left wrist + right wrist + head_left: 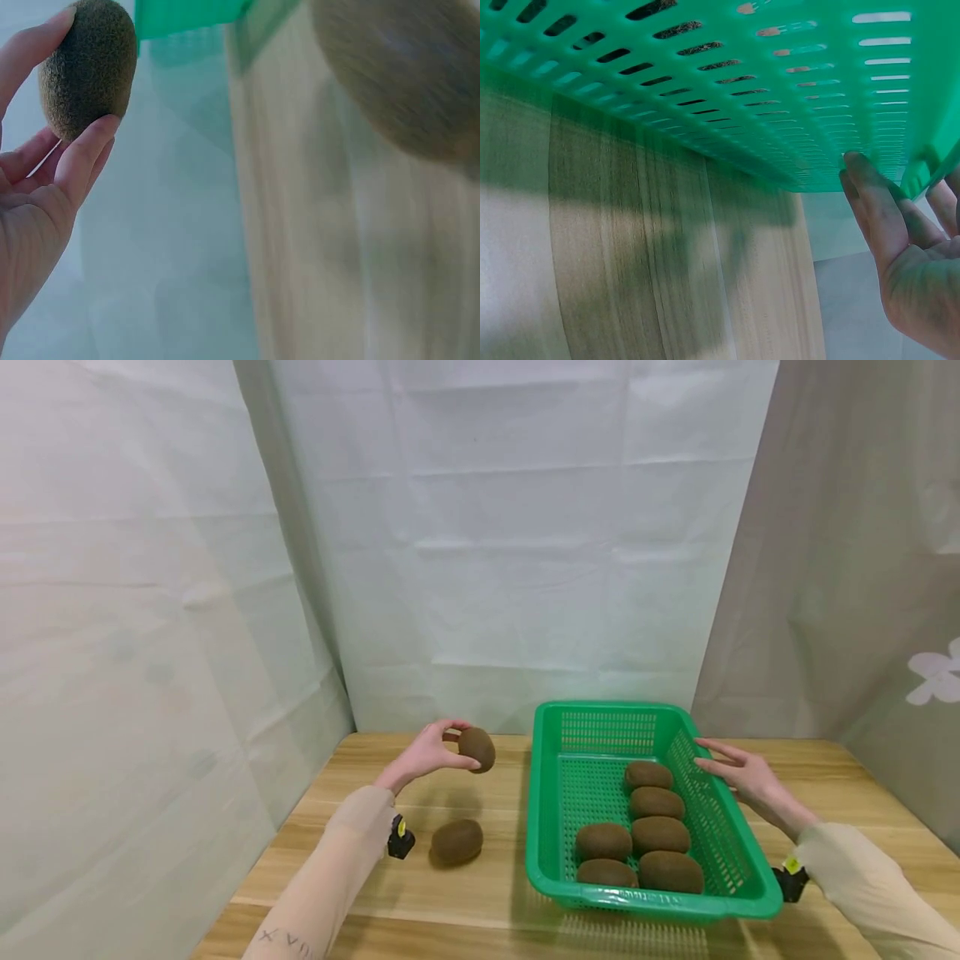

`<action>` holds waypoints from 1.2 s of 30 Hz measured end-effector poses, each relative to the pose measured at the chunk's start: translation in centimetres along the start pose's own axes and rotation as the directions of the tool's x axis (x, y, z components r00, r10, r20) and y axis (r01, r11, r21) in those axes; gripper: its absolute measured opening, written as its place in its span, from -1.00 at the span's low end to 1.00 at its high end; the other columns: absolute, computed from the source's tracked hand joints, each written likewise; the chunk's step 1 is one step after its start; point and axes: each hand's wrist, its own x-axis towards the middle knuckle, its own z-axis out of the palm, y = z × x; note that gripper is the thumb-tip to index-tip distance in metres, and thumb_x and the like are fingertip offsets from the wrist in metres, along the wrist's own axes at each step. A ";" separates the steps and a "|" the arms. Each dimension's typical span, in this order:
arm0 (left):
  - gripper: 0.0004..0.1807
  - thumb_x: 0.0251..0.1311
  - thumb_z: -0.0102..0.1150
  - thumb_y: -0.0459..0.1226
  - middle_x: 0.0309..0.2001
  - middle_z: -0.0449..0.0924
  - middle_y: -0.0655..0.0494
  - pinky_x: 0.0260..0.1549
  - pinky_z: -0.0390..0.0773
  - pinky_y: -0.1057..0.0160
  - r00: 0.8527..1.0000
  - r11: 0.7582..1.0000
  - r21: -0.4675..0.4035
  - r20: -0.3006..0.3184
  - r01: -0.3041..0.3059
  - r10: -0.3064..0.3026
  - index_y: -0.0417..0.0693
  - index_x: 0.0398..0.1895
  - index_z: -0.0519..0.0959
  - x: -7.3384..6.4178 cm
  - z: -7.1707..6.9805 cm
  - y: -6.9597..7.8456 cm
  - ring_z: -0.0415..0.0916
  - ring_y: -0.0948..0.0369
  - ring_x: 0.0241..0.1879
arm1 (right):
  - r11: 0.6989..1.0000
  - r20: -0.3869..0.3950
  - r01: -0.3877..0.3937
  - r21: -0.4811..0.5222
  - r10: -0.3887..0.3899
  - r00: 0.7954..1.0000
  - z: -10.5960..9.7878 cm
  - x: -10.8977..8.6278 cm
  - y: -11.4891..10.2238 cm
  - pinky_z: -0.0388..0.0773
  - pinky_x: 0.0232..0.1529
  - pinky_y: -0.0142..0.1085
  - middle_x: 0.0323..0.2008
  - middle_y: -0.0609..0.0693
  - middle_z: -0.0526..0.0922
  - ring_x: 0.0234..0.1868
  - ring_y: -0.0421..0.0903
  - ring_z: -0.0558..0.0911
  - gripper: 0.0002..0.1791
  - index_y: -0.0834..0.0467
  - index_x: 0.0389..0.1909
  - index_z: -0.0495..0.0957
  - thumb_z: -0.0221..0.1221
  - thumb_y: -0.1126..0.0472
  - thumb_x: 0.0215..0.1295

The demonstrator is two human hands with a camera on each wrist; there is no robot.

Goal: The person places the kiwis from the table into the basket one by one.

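My left hand (431, 752) holds a brown fuzzy kiwi (477, 750) above the table, left of the green basket (534, 827). In the left wrist view the thumb and fingers pinch this kiwi (90, 71) from opposite sides. A second kiwi (457, 842) lies on the table below the left hand. My right hand (750, 777) holds the basket's right rim, with fingertips over the edge. The right wrist view shows other fingers (870, 195) against the outer slotted wall. Several kiwis (660, 835) lie inside the basket, along its right side and near end.
The basket stands on a wood-grain table (360, 893). Pale cloth (525, 543) hangs behind the table and along its left side. A greyish-brown cloth with a white flower shape (936, 677) hangs on the right.
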 end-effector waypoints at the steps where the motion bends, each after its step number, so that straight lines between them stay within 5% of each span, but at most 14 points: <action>1: -0.28 -0.21 0.47 -0.19 0.04 0.38 -0.03 -0.20 0.47 0.12 1.000 1.000 0.001 0.006 -0.006 0.006 -0.18 0.09 0.40 0.3 0.0 0.4 0.34 0.01 0.02 | 1.000 -0.001 0.000 0.000 0.000 1.000 0.0 0.0 0.0 0.35 -0.03 0.07 0.27 0.38 0.01 0.18 0.32 0.16 -0.25 0.21 0.36 0.02 0.07 -0.03 0.27; 8: -0.30 -0.13 0.42 -0.21 0.04 0.38 -0.05 -0.17 0.45 0.15 0.997 0.999 -0.031 0.073 -0.037 0.039 -0.19 0.12 0.37 1.9 0.9 4.5 0.32 0.00 0.03 | 1.000 0.001 -0.002 0.007 0.002 1.000 0.1 0.0 -0.1 0.30 -0.01 0.11 0.27 0.38 -0.01 0.18 0.38 0.11 -0.26 0.20 0.36 0.03 0.08 -0.01 0.28; 13: -0.28 -0.18 0.45 -0.14 0.02 0.39 0.05 -0.20 0.47 0.19 0.995 0.998 -0.051 0.087 -0.036 0.040 -0.11 0.12 0.39 3.9 2.2 4.5 0.34 0.08 0.01 | 1.000 0.012 0.006 0.006 -0.006 1.000 0.4 0.1 -0.3 0.18 0.02 0.22 0.29 0.38 -0.05 0.19 0.42 0.04 -0.25 0.20 0.36 0.02 0.08 0.00 0.28; 23: -0.30 -0.13 0.42 -0.19 0.02 0.39 0.10 -0.22 0.48 0.24 0.986 0.994 -0.093 0.153 -0.057 0.071 -0.12 0.14 0.37 5.9 4.7 7.2 0.38 0.14 -0.03 | 1.000 -0.005 0.009 0.002 -0.009 1.000 0.6 -0.1 -0.4 0.33 -0.02 0.07 0.28 0.39 -0.01 0.19 0.33 0.15 -0.24 0.24 0.36 0.02 0.08 -0.02 0.27; 28: -0.31 -0.15 0.43 -0.23 0.01 0.39 0.16 -0.18 0.44 0.25 0.959 0.995 -0.059 0.265 -0.086 0.098 -0.06 0.14 0.39 6.6 5.8 8.0 0.35 0.18 -0.02 | 1.000 -0.001 0.024 -0.004 -0.024 1.000 0.9 -0.2 -0.5 0.23 0.02 0.15 0.29 0.37 -0.03 0.20 0.32 0.12 -0.24 0.26 0.35 0.01 0.08 -0.01 0.28; 36: -0.27 -0.21 0.47 -0.27 0.07 0.33 0.20 -0.19 0.43 0.33 0.886 0.977 0.107 0.449 -0.184 0.118 -0.07 0.13 0.39 8.0 7.6 9.5 0.32 0.23 0.00 | 1.000 -0.007 0.017 -0.012 -0.017 1.000 0.9 -0.2 -0.5 0.28 0.00 0.12 0.28 0.38 -0.02 0.19 0.32 0.15 -0.24 0.25 0.35 0.03 0.08 -0.02 0.27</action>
